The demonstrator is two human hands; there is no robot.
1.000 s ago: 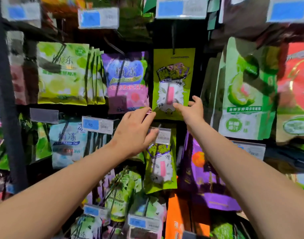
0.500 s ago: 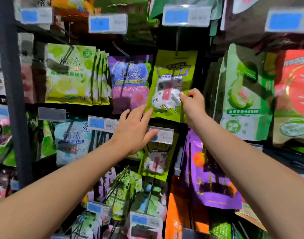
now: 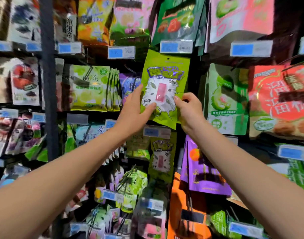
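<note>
Shop display rack, packed top to bottom with hanging snack pouches on wire hooks. Blue-and-white price tags [image 3: 176,47] run in rows across the frame. Dark vertical metal post [image 3: 47,83] stands at the left. Lighting is dim behind the packs, and the edges of the frame are blurred.

Neighbours:
- Pale green printed pouches [image 3: 89,88], left of centre, several deep on one hook.
- Green pouch with a cut-fruit picture [image 3: 225,100], right of centre.
- Red-orange pouch [image 3: 282,104], far right.
- Purple glossy pouch [image 3: 203,169], lower right of centre, with an orange pouch [image 3: 178,204] below it.
- Second lime-green pouch of the same print [image 3: 162,159], lower centre, hanging directly under the held one.

Task item: lime-green flat plastic pouch [image 3: 165,83] with a white burst graphic and a pink strip. It sits at frame centre, slightly tilted, with its top edge just below a price tag. Hang hole is visible at the top; can't tell if it's on a hook.

Left hand [image 3: 132,107]: thumb pressed on the pouch front near the lower left of the white burst, fingers go behind the left edge. That's a pinch grip, front to back.

Right hand [image 3: 189,109]: fingers [image 3: 178,99] curled, pinching the pouch's lower right edge.

Both hands are on the same pouch, one per side, with both forearms reaching up from the bottom corners of the frame.
</note>
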